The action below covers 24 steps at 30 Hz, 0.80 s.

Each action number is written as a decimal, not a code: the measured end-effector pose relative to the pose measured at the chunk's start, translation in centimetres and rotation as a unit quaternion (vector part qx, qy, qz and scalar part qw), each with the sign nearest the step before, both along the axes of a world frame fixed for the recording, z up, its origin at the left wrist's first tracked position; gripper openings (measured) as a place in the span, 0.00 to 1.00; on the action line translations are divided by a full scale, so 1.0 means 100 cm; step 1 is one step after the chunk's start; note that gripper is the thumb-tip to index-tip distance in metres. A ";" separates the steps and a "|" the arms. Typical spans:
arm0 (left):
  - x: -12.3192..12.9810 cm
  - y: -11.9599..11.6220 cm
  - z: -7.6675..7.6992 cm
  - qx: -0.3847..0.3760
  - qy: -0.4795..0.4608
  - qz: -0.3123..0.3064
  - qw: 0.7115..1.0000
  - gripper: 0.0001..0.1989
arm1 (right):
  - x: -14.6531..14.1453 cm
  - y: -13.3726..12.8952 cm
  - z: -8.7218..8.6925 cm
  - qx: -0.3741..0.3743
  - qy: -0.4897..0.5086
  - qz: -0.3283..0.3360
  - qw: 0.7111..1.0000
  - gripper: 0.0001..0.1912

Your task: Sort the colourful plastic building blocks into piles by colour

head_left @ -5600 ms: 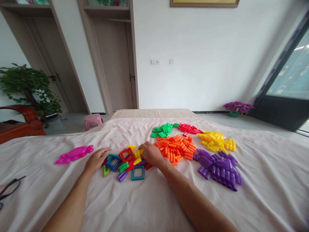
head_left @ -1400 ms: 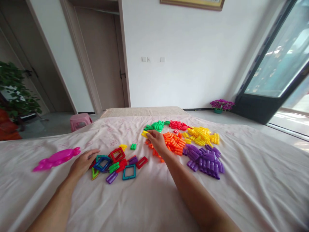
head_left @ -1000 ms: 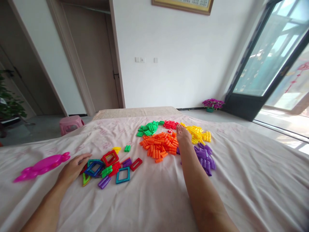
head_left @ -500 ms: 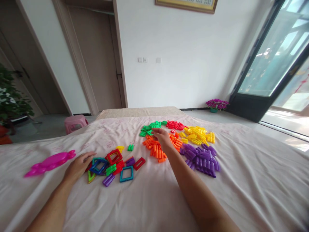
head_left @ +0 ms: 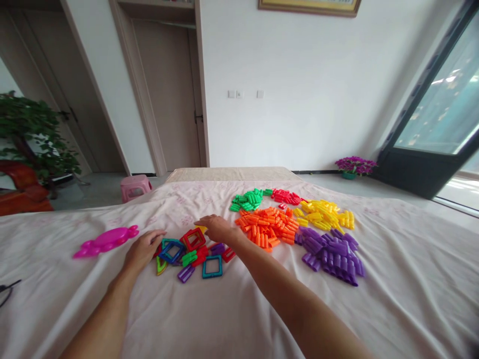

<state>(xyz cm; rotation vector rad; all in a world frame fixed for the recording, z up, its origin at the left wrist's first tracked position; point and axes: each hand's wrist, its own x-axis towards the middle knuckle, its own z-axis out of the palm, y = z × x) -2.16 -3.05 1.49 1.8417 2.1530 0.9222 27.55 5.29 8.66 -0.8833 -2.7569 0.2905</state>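
Note:
My left hand [head_left: 143,251] rests at the left edge of a mixed pile, fingers loosely curved and apart, with no piece seen in it. Beside it lie a blue square magnetic tile frame [head_left: 172,251], a yellow-green tile [head_left: 160,266] and a red square frame [head_left: 193,240]. My right hand [head_left: 219,229] reaches over the far right side of this pile, fingers stretched to the left above a yellow piece [head_left: 203,229]; what lies beneath the palm is hidden. Nearer me are a green tube block [head_left: 189,258], a purple tube block [head_left: 186,273] and a teal square frame [head_left: 212,267].
Sorted heaps of tube blocks lie to the right: green [head_left: 250,199], red [head_left: 287,197], yellow [head_left: 322,214], orange [head_left: 267,224] and purple [head_left: 333,254]. A magenta candy-shaped plastic piece [head_left: 108,241] lies at the left. All sit on a pale, wrinkled cloth [head_left: 179,319].
My right hand has moved left, from the green and orange heaps to the mixed pile. My left hand stays at the pile's left edge. The camera view has turned slightly left.

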 end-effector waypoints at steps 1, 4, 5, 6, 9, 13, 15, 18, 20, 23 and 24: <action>0.001 -0.001 0.001 0.001 0.001 0.002 1.000 0.21 | -0.004 0.001 -0.002 -0.006 -0.013 0.007 1.000 0.27; 0.003 -0.002 0.004 0.002 0.003 0.002 1.000 0.21 | -0.008 0.001 -0.006 -0.006 -0.022 -0.005 1.000 0.18; 0.004 -0.002 0.004 0.003 0.004 0.003 1.000 0.21 | -0.008 0.000 -0.007 0.003 -0.020 -0.015 1.000 0.17; 0.003 -0.002 0.004 0.004 0.004 0.003 1.000 0.21 | -0.007 -0.002 -0.006 0.013 -0.019 -0.023 0.999 0.16; 0.001 0.000 0.002 0.001 0.005 0.001 1.000 0.20 | 0.003 -0.008 -0.001 0.042 -0.002 -0.029 0.999 0.18; -0.004 0.002 -0.003 0.001 0.004 -0.002 1.000 0.21 | 0.039 -0.012 0.013 0.063 0.097 -0.043 0.992 0.20; -0.006 0.003 -0.005 0.001 0.003 -0.003 1.000 0.21 | 0.068 -0.011 0.019 0.064 0.149 -0.079 0.984 0.20; -0.008 0.004 -0.007 0.000 0.004 -0.005 1.000 0.21 | 0.124 -0.005 0.024 0.075 0.197 -0.169 0.963 0.20; -0.008 0.004 -0.007 -0.002 0.007 -0.003 1.000 0.21 | 0.166 0.003 0.026 0.092 0.198 -0.245 0.945 0.19; -0.007 0.004 -0.005 -0.009 0.010 0.003 1.000 0.20 | 0.227 0.015 0.028 0.116 0.172 -0.382 0.901 0.19; -0.007 0.003 -0.005 -0.012 0.010 0.003 1.000 0.20 | 0.245 0.019 0.029 0.116 0.159 -0.421 0.885 0.19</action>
